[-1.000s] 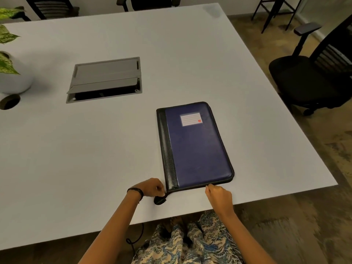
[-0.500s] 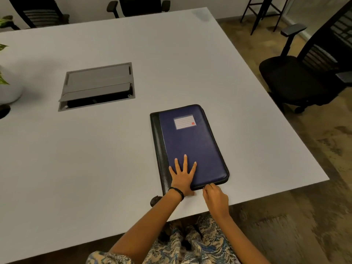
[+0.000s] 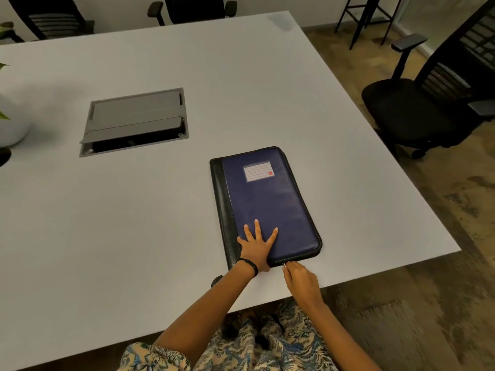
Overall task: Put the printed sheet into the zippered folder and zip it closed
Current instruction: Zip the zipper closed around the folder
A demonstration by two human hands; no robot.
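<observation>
1. Right hand (image 3: 301, 281) at the near table edge, fingers pinched shut on the small metal zip pull (image 3: 284, 265) at the zippered folder's near edge.
2. Left hand (image 3: 257, 245) open, palm down and fingers spread, lying flat on the folder's near-left corner; a dark band sits on the wrist.
3. Zippered folder (image 3: 270, 202) lies closed and flat on the white table (image 3: 134, 223), near the right-hand edge (blue cover, black spine strip on the left, white label (image 3: 259, 171) towards the far end).
4. Printed sheet not visible.
5. Farther left, a grey cable hatch (image 3: 135, 120) is set into the table.
6. Black office chairs stand beyond the far and right edges.
</observation>
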